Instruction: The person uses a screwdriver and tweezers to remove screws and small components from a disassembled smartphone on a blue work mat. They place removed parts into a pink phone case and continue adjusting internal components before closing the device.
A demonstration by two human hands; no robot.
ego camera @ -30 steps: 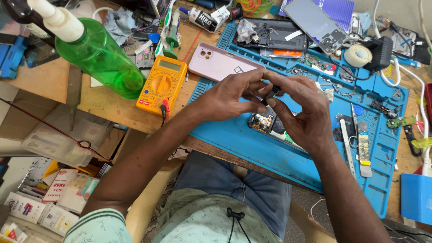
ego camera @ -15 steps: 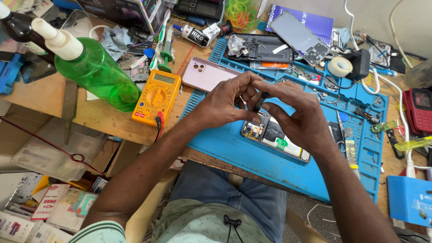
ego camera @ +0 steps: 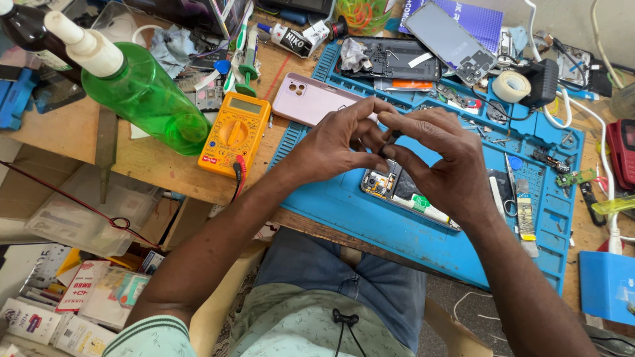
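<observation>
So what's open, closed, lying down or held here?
opened phone: back off, insides showing, flat on the blue mat.
pink phone: face down.
green bottle: lying tilted, capped.
yellow multimeter: lying flat.
tape roll: flat.
left hand, right hand: fingertips pinched together above the opened phone.

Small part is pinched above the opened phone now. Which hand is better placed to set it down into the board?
Probably the right hand: it hangs directly over the opened phone on the blue mat. The left hand sits off to the side, nearer the pink phone back.
</observation>
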